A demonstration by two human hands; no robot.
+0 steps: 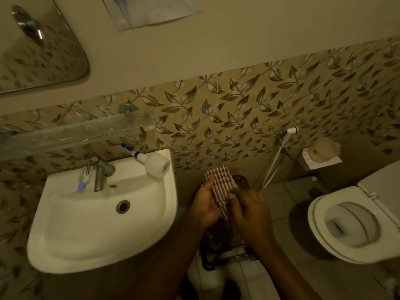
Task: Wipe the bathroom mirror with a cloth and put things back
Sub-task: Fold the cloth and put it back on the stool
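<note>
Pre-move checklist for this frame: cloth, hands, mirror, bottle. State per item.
1. Grip on cloth: ok. The left hand and right hand both hold it, to the right of the sink.
2. mirror in view: ok, its lower corner shows at upper left.
3. Mirror surface clean: cannot tell, blurred and dim.
4. spray bottle put back: not ok. It lies on its side on the sink's back right rim and might roll.
5. Path up to the mirror: cannot tell. The glass shelf juts out below it, so mind it.
</note>
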